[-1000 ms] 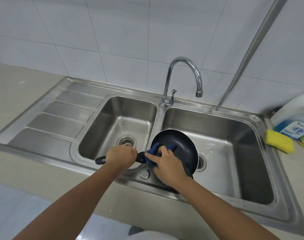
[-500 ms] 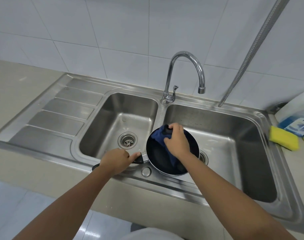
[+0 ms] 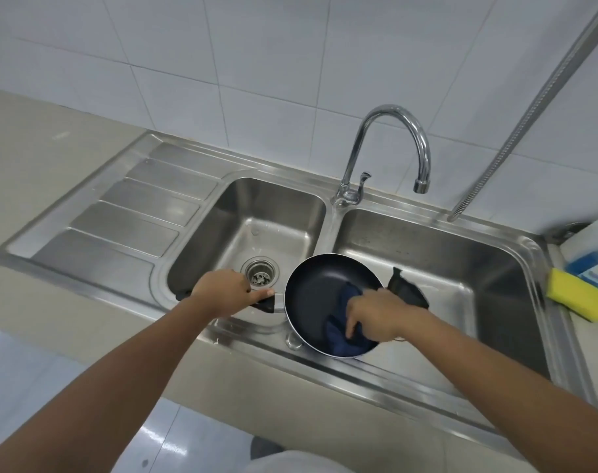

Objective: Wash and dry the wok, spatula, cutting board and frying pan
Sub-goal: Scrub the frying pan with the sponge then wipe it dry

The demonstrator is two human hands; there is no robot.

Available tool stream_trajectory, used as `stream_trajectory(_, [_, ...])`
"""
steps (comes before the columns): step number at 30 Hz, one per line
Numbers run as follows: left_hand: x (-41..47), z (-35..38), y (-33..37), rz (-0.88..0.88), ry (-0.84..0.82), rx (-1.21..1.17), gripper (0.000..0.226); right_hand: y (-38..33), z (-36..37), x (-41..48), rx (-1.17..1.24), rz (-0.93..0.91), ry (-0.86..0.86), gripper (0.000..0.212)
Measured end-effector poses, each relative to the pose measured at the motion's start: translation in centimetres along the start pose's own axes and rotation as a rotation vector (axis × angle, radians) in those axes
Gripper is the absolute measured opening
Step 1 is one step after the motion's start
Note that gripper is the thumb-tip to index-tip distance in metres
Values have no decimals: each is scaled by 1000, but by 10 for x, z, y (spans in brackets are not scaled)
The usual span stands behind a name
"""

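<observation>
A dark non-stick frying pan (image 3: 319,295) is held over the front of the sink, above the divider between the two basins, with its inside facing up. My left hand (image 3: 222,291) is closed around the pan's black handle (image 3: 265,303). My right hand (image 3: 376,314) presses a dark blue cloth (image 3: 341,336) against the pan's inner surface at its near right side. One corner of the cloth hangs out past the pan's right rim. The wok, spatula and cutting board are not in view.
A double stainless sink (image 3: 427,373) has a ribbed drainboard (image 3: 120,216) on the left and a curved tap (image 3: 389,148) behind the divider, with no water running. A yellow sponge (image 3: 577,298) and a blue-labelled bottle (image 3: 594,264) sit on the right counter. A metal hose (image 3: 529,107) hangs at the upper right.
My right hand has moved with the cloth from the pan's far rim to its near right side. The pan now lies flatter, with more of its inside showing.
</observation>
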State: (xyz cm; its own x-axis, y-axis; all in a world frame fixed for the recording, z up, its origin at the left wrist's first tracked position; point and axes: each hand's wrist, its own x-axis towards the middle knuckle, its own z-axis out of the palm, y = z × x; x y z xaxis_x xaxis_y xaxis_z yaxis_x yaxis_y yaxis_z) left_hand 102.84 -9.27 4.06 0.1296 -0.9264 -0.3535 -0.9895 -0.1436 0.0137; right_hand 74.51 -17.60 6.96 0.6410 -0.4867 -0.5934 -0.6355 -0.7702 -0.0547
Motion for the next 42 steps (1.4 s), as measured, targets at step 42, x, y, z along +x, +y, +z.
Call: stream_trajectory(42, [-16,17,66,439,452,380,38,-18,60,-48,1172,446,1022,40])
